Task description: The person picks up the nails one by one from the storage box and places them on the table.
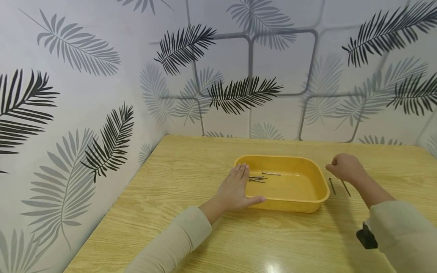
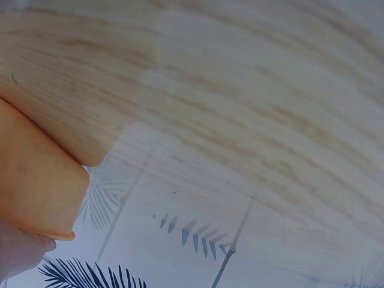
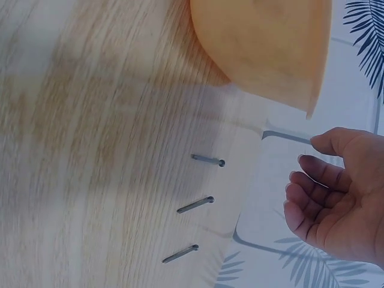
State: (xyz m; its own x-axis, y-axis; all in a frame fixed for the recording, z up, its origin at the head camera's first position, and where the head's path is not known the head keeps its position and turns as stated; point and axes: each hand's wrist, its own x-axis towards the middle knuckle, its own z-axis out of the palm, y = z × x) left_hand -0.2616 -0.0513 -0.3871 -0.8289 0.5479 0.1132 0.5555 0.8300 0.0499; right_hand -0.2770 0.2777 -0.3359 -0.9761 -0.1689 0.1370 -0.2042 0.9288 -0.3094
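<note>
A yellow plastic tray [image 1: 290, 191] rests on the table with several nails [image 1: 271, 174] lying in its left part. My left hand [image 1: 233, 189] rests on the tray's left end, fingers straight along the rim and thumb over the near side. Beyond the tray's right end, my right hand [image 1: 346, 167] hovers above the table. In the right wrist view its fingers are loosely curled, the thumb stands apart and nothing is held. Below that hand, three nails lie in a row on the wood: one nearest the tray [image 3: 208, 160], a middle nail [image 3: 195, 204] and a farther nail [image 3: 180, 254].
The light wooden table [image 1: 164, 182] meets a wall [image 1: 225, 113] with a feather pattern at its back and left sides. A small black device [image 1: 367, 237] sits at the right sleeve. The left wrist view shows mainly tabletop and the tray's outer side [image 2: 42, 174].
</note>
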